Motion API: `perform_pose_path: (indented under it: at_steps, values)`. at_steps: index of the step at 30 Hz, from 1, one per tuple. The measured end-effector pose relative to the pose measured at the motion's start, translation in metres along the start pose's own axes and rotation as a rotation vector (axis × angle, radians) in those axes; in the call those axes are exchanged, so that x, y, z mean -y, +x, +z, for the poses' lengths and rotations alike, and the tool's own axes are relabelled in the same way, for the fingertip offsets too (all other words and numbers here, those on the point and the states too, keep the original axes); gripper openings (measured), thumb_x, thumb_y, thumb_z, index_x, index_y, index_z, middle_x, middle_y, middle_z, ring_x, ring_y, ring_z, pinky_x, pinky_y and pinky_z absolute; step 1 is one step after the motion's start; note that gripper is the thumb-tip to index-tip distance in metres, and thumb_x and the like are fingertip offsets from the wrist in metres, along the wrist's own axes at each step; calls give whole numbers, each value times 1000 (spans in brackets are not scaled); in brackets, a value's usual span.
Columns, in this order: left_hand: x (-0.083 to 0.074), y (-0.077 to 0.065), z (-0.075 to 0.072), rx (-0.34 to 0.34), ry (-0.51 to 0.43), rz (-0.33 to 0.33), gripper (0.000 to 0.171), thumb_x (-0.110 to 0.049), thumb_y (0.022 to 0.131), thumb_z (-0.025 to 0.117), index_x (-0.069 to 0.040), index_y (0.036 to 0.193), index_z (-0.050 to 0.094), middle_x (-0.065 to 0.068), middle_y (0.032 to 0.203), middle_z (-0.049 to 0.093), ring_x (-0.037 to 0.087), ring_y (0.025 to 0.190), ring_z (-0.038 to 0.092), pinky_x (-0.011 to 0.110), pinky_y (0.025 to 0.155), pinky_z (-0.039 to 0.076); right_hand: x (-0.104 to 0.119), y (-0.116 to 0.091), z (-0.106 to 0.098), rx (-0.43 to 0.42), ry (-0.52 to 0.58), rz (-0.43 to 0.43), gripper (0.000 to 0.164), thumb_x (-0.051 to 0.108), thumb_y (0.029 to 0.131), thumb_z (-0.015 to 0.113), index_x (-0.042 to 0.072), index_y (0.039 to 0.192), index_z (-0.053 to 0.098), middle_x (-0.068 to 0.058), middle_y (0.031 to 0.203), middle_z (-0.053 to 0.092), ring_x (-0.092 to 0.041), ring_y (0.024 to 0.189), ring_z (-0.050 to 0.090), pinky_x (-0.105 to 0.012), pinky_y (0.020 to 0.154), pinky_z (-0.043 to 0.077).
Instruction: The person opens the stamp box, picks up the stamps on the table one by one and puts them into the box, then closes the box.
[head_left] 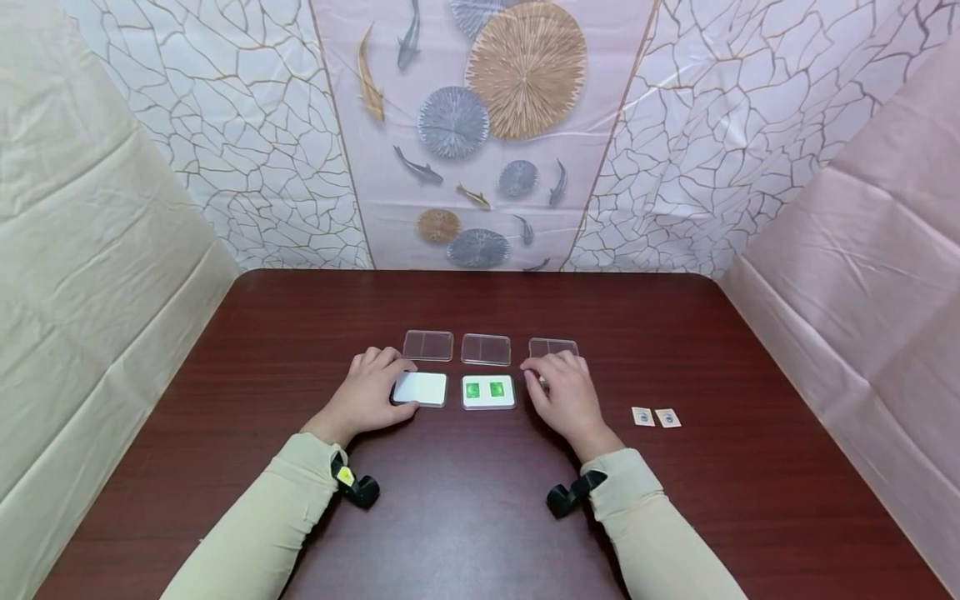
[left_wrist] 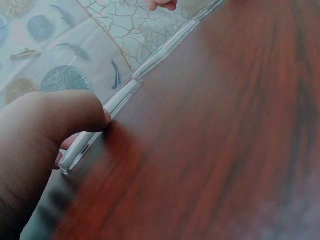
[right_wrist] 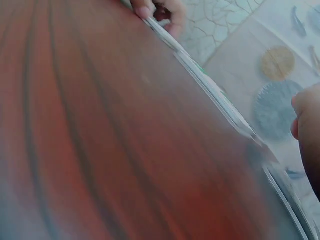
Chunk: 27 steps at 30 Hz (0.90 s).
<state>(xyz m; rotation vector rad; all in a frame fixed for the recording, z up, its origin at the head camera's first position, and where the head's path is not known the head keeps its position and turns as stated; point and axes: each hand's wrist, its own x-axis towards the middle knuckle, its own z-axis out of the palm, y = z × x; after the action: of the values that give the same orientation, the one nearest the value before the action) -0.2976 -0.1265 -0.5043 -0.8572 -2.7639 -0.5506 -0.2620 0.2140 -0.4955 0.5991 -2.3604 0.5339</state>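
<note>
My left hand (head_left: pixel 367 392) holds a flat clear plastic case with a white insert (head_left: pixel 422 389), thumb at its near edge and index finger at the far edge. In the left wrist view the thumb (left_wrist: pixel 95 112) presses against the case's side. To its right lies a second such case (head_left: pixel 488 402), with two small green squares on its white insert. My right hand (head_left: pixel 566 400) is beside that second case, fingers loosely bent, overlapping the front of a clear lid (head_left: pixel 553 345) in the head view. What lies beneath its palm is hidden.
Two more clear lids, one left (head_left: pixel 428 345) and one middle (head_left: pixel 486 349), lie behind the cases. Two small pale square pieces with dark prints, one left (head_left: pixel 642 417) and one right (head_left: pixel 667 418), sit to the right on the brown table (head_left: pixel 465 517). Patterned cloth (head_left: pixel 262 125) hangs behind.
</note>
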Motion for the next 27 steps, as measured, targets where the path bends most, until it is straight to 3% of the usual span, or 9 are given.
perform_pose_path:
  at_steps: [6, 12, 21, 27]
  values:
    - [0, -2, 0, -3, -7, 10, 51, -45, 75, 76, -14, 115, 68, 3, 114, 57, 26, 103, 46, 48, 92, 35, -27, -13, -21, -48, -25, -14, 11, 12, 90, 68, 10, 98, 74, -6, 88, 72, -32, 85, 58, -51, 79, 42]
    - [-1, -2, -1, -13, -17, 23, 52, -44, 74, 78, -13, 115, 68, 3, 112, 57, 25, 102, 46, 48, 93, 35, -62, -34, -47, -25, -62, 20, 12, 12, 87, 69, 9, 98, 73, -8, 89, 71, -33, 85, 57, -51, 79, 40]
    - [-1, -3, -1, -16, -14, 27, 51, -45, 74, 78, -13, 114, 69, 2, 110, 58, 25, 101, 46, 48, 92, 35, -96, -65, -89, 79, -60, 111, 5, 13, 84, 73, 13, 89, 72, -5, 92, 67, -32, 92, 55, -50, 82, 36]
    - [-1, -4, -2, -23, -20, 26, 52, -46, 74, 78, -13, 113, 69, 2, 109, 58, 25, 100, 46, 47, 91, 35, -106, -78, -103, 148, -38, 133, 12, 16, 79, 78, 18, 88, 70, 0, 91, 65, -28, 93, 52, -50, 84, 32]
